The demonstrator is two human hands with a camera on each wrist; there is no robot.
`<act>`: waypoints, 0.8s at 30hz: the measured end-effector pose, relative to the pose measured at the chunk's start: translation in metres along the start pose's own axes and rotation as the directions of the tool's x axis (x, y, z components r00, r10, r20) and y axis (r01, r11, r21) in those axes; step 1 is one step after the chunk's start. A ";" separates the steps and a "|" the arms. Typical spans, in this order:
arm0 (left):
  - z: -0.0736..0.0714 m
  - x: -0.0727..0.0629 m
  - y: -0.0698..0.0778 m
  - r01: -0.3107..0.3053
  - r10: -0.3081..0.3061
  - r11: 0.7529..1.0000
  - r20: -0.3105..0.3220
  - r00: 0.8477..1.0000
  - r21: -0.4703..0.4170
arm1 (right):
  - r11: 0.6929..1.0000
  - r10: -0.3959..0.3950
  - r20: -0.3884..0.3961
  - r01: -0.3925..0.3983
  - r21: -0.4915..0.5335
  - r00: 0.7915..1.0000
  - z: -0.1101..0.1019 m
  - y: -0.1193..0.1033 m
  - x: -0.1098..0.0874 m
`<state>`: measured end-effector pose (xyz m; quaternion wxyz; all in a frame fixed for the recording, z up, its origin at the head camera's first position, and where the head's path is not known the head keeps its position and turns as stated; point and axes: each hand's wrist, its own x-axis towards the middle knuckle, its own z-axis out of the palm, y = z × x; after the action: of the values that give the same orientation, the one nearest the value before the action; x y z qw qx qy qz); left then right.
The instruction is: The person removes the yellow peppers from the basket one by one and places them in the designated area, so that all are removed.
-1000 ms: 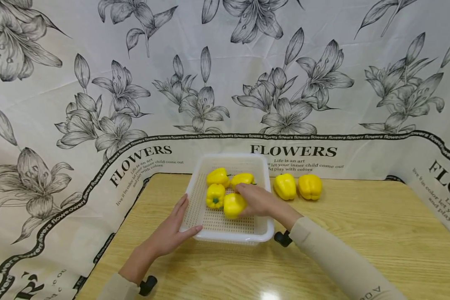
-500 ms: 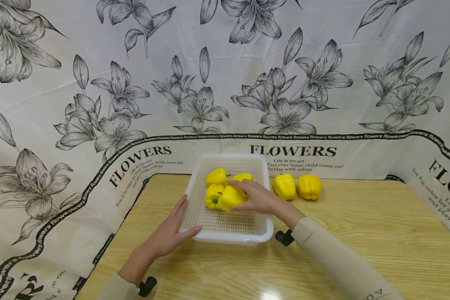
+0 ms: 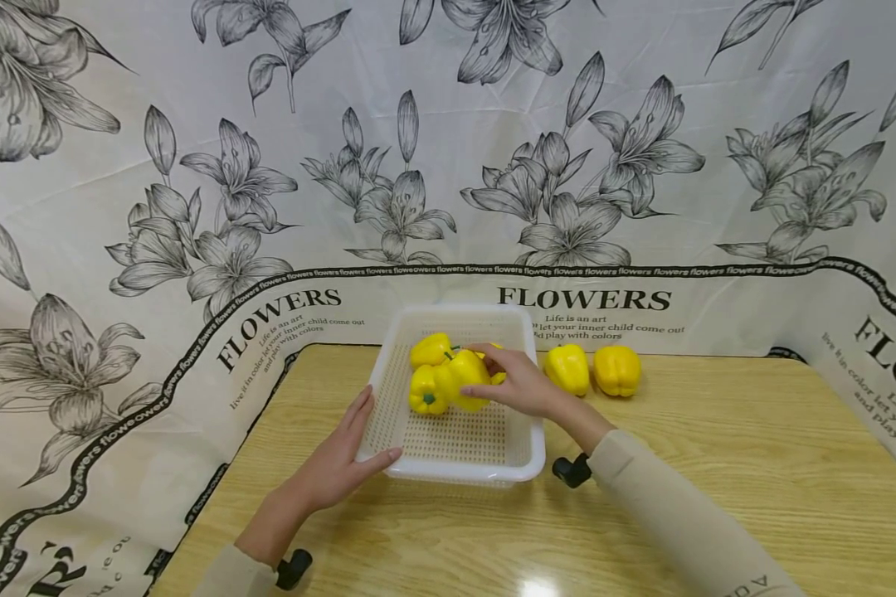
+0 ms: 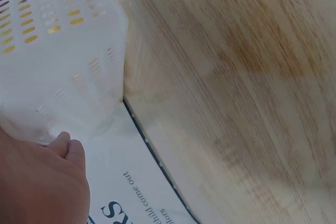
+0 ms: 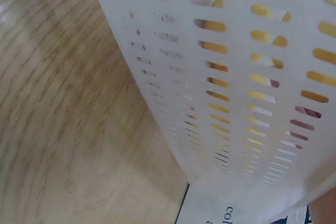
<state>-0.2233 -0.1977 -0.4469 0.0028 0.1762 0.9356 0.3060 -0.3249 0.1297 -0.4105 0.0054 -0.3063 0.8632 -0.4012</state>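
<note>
A white perforated plastic basket [image 3: 459, 474] stands on the table with yellow bell peppers inside. My right hand [image 3: 518, 381] reaches over its right side and grips a yellow bell pepper [image 3: 461, 380] between thumb and fingers. This pepper has its stem toward the far left and overlaps its neighbours. Beside it lie a bell pepper [image 3: 427, 391] on the left and another bell pepper [image 3: 430, 350] behind. A further one is mostly hidden by my right hand. My left hand [image 3: 336, 468] rests on the basket's near left corner, fingers straight along the side, thumb on the front rim.
Two more yellow bell peppers, a nearer-left bell pepper [image 3: 567, 370] and a right-hand bell pepper [image 3: 617, 371], sit on the wooden table [image 3: 717, 431] right of the basket. A flower-printed cloth [image 3: 433, 224] hangs behind the table and along its left side.
My right hand has moved the held bell pepper from the near part of the group toward the back, turning it so its stem shows. My left hand and the basket stay put.
</note>
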 end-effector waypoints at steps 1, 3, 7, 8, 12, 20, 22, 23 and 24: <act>0.000 0.000 0.000 0.001 -0.001 1.000 0.001 1.000 0.001 | 1.000 0.011 -0.017 -0.010 0.018 1.000 0.000 0.001 0.000; 0.000 0.000 0.000 0.001 -0.001 1.000 -0.001 1.000 0.000 | 0.997 0.037 -0.053 -0.034 0.064 0.998 -0.002 0.003 -0.001; 0.001 -0.001 0.000 -0.005 0.005 1.000 -0.008 1.000 0.002 | 0.981 0.086 -0.110 -0.065 0.183 0.990 -0.004 0.007 0.000; 0.001 -0.001 0.000 -0.008 0.008 1.000 -0.011 1.000 0.002 | 0.975 0.093 -0.117 -0.066 0.213 0.989 -0.005 0.008 0.000; 0.001 0.000 0.001 -0.018 0.018 1.000 -0.018 1.000 0.006 | 0.943 0.113 -0.117 -0.069 0.327 0.987 -0.007 0.010 -0.001; 0.001 0.000 0.000 -0.011 0.011 1.000 -0.016 1.000 0.015 | 0.860 0.195 -0.132 -0.105 0.499 0.972 -0.011 0.011 -0.001; 0.001 0.000 -0.001 -0.009 0.009 1.000 -0.013 1.000 0.013 | 0.840 0.217 -0.139 -0.112 0.532 0.966 -0.013 0.011 -0.002; 0.001 0.000 -0.001 -0.007 0.008 1.000 -0.012 1.000 0.013 | 0.829 0.226 -0.141 -0.114 0.548 0.964 -0.013 0.012 -0.002; 0.001 0.000 -0.001 -0.006 0.006 1.000 -0.010 1.000 0.013 | 0.817 0.233 -0.144 -0.113 0.565 0.962 -0.014 0.012 -0.002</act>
<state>-0.2235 -0.1978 -0.4480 -0.0040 0.1774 0.9370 0.3010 -0.3334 0.1462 -0.4098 0.0406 -0.1682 0.7308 -0.6603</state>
